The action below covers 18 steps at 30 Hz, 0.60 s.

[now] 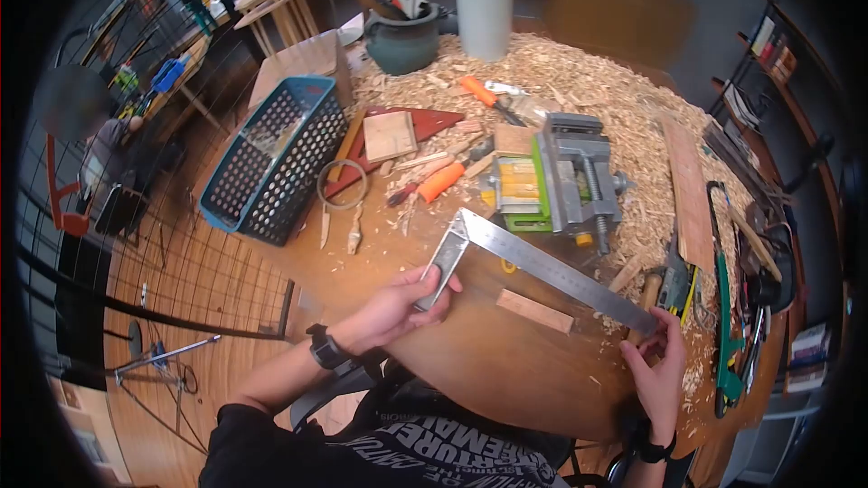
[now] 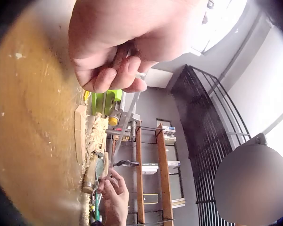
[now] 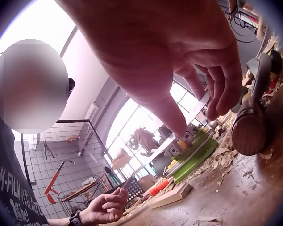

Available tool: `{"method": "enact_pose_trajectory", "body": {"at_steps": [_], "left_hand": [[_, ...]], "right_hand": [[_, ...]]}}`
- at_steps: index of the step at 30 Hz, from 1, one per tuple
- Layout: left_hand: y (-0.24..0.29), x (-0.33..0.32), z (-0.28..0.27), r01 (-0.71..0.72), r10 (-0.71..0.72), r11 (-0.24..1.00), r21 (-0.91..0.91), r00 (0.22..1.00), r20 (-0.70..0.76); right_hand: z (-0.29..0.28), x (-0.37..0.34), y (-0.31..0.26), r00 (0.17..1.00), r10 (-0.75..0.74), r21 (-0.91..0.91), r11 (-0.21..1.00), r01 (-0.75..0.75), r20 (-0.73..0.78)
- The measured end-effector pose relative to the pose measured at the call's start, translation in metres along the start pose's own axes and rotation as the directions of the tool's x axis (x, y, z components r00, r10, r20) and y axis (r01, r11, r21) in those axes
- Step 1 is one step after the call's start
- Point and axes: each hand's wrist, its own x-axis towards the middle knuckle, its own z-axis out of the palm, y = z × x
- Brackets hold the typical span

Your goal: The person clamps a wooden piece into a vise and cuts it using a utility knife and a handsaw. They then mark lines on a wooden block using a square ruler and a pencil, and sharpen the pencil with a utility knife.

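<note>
A metal try square (image 1: 561,273) is held above the table, its ruled blade slanting down to the right. My left hand (image 1: 409,305) grips its stock, with the thumb along the near face and the fingers curled behind. At the far end of the blade is my right hand (image 1: 663,366), its fingertips touching the tip while the thumb stands apart below. In the right wrist view those fingers (image 3: 224,89) are only lightly bent. A small wooden strip (image 1: 535,310) lies on the tabletop beneath the blade.
A grey vise (image 1: 579,176) with a green base stands beyond the blade, among heaped wood shavings (image 1: 579,72). The blue basket (image 1: 271,158) is at the left. Orange-handled tools (image 1: 441,183) lie mid-table. A green-handled saw (image 1: 726,343) and a wooden handle (image 1: 651,291) are at right.
</note>
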Motion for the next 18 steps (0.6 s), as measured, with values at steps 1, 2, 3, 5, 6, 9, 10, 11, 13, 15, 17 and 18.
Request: {"method": "enact_pose_trajectory", "body": {"at_steps": [1, 2, 3, 5, 6, 9, 10, 11, 13, 15, 17, 18], "left_hand": [[0.001, -0.001, 0.0, -0.01, 0.01, 1.0, -0.006, 1.0, -0.014], [0.002, -0.002, 0.0, 0.017, -0.016, 0.998, 0.065, 1.0, -0.016], [0.003, -0.002, 0.0, 0.045, -0.043, 0.99, 0.135, 0.999, -0.018], [0.004, -0.004, -0.001, 0.049, -0.043, 0.983, 0.178, 0.998, -0.038], [0.005, -0.005, -0.002, 0.046, -0.046, 0.955, 0.292, 0.999, -0.01], [0.005, -0.009, -0.001, 0.082, -0.088, 0.875, 0.476, 0.996, -0.01], [0.004, -0.011, 0.0, 0.126, -0.128, 0.825, 0.551, 0.991, -0.035], [0.004, -0.013, 0.002, 0.128, -0.126, 0.828, 0.546, 0.991, -0.041], [0.005, -0.017, 0.004, 0.096, -0.111, 0.709, 0.698, 0.994, -0.024], [0.004, -0.02, 0.001, 0.067, -0.086, 0.627, 0.776, 0.996, -0.017], [0.01, -0.023, 0.006, 0.044, -0.092, 0.502, 0.864, 0.996, 0.003], [0.011, -0.024, 0.005, 0.044, -0.092, 0.504, 0.862, 0.996, 0.003]], "right_hand": [[0.0, 0.0, 0.001, 1.0, 0.021, -0.048, 0.999, -0.021, -0.009], [0.002, 0.001, 0.001, 0.999, 0.012, -0.079, 0.997, -0.016, -0.047], [0.0, 0.0, 0.001, 0.999, 0.005, -0.081, 0.997, -0.008, -0.033], [-0.006, 0.0, 0.001, 1.0, -0.027, -0.247, 0.969, 0.028, 0.009], [-0.005, -0.001, 0.0, 1.0, -0.008, -0.225, 0.974, 0.005, -0.012], [-0.009, -0.001, 0.003, 0.999, 0.031, -0.237, 0.971, -0.023, 0.03], [-0.01, -0.001, 0.001, 0.999, 0.028, -0.239, 0.971, -0.018, 0.039], [-0.011, -0.003, -0.001, 0.998, 0.052, -0.238, 0.97, -0.041, 0.041], [-0.011, -0.004, 0.002, 0.996, 0.071, -0.238, 0.97, -0.058, 0.048], [-0.012, -0.004, 0.011, 0.999, 0.015, -0.238, 0.971, -0.003, 0.048], [-0.012, -0.005, 0.009, 0.999, 0.022, -0.256, 0.967, -0.009, 0.048], [-0.013, -0.007, 0.007, 0.999, 0.033, -0.275, 0.961, -0.02, 0.04]]}}
